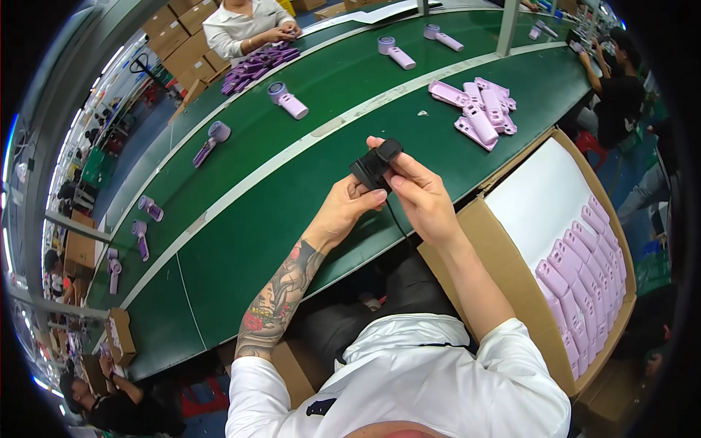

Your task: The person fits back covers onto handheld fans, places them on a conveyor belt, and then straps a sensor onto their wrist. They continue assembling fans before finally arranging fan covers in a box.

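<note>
Between my two hands, just above the near edge of the green table, is a small black camera-like device [372,167] with a thin black cable hanging down from it. My left hand [349,207] grips its lower left part, thumb and fingers closed around it. From the right, my right hand [423,193] pinches the device's other side, with fingertips behind its upper block. Past my right hand, a loose pile of lilac plastic handle shells [478,109] lies on the table. What exactly the device is, I cannot tell.
An open cardboard box [467,255] with rows of lilac shells [584,281] and a white sheet stands at my right. Several lilac handheld fan-like units [293,106] lie along the green belt [248,139]. Across it, a person [248,29] works beside a purple pile [255,67].
</note>
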A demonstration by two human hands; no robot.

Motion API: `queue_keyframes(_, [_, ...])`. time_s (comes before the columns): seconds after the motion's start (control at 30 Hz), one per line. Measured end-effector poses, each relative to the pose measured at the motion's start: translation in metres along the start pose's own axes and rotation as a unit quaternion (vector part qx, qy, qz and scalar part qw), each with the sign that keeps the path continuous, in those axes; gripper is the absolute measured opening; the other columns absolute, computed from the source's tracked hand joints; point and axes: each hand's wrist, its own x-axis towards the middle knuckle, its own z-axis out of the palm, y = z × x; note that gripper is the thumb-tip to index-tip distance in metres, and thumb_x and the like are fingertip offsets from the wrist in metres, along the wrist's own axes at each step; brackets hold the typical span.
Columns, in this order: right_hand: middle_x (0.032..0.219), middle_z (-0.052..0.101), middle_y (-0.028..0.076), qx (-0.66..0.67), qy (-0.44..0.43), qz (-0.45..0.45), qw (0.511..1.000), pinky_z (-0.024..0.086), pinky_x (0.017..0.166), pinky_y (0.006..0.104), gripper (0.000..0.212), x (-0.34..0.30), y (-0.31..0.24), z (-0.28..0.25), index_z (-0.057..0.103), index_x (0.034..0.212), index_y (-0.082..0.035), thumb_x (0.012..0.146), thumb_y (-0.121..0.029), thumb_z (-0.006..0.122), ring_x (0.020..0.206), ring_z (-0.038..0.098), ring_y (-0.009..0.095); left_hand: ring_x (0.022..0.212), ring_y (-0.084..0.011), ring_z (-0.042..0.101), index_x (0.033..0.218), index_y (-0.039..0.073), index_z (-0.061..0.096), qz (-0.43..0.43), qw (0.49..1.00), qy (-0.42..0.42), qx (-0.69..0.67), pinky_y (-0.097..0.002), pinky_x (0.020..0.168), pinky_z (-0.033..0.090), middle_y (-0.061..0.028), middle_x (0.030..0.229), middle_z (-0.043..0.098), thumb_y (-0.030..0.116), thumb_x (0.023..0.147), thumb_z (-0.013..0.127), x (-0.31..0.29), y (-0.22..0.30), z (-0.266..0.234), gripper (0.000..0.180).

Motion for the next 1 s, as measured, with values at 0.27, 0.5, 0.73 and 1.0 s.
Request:
queue_keyframes(0.27, [0.151, 0.044, 0.015, -0.472, -0.071, -0.065, 0.876, 0.045, 0.104, 0.0337, 0.058, 0.026, 0.004, -0.010, 0.031, 0.152, -0.003, 0.095, 0.009, 0.037, 0.131, 0.052, 0.025, 0.087, -0.0079, 0.058, 0.117, 0.002, 0.059, 0.028, 0.997, 0.061, 0.043, -0.0249, 0.077, 0.048, -0.0012, 0.100, 0.064, 0.015, 0.089, 0.074, -0.019, -0.004, 0.016, 0.034])
queue_keyframes(0.5, [0.155, 0.036, 0.018, -0.368, 0.038, -0.001, 0.929, 0.050, 0.097, 0.0342, 0.069, 0.035, 0.017, -0.006, 0.013, 0.157, -0.007, 0.095, 0.010, 0.037, 0.129, 0.054, 0.028, 0.085, -0.0106, 0.060, 0.121, 0.001, 0.055, -0.020, 0.994, 0.094, 0.054, -0.0262, 0.076, 0.048, -0.0038, 0.102, 0.065, 0.016, 0.090, 0.073, -0.019, -0.002, 0.018, 0.039])
queue_keyframes(0.73, [0.165, 0.010, 0.011, -0.222, 0.002, -0.071, 0.972, 0.034, 0.115, 0.0366, 0.064, 0.052, 0.031, -0.029, 0.004, 0.159, -0.011, 0.104, -0.006, 0.037, 0.145, 0.033, 0.027, 0.086, -0.0120, 0.061, 0.132, 0.003, 0.042, 0.083, 0.990, 0.114, -0.018, -0.0275, 0.075, 0.050, -0.0055, 0.096, 0.063, 0.021, 0.093, 0.069, -0.001, 0.010, 0.021, 0.051])
queue_keyframes(1.0, [0.162, 0.017, 0.017, 0.017, 0.066, -0.068, 0.995, 0.029, 0.118, 0.0351, 0.064, 0.065, 0.046, -0.019, 0.002, 0.158, -0.007, 0.105, -0.006, 0.038, 0.147, 0.027, 0.028, 0.080, -0.0122, 0.061, 0.117, 0.002, 0.053, 0.014, 0.999, 0.017, 0.044, -0.0268, 0.065, 0.051, -0.0060, 0.092, 0.062, 0.025, 0.093, 0.068, 0.006, 0.018, 0.001, 0.037])
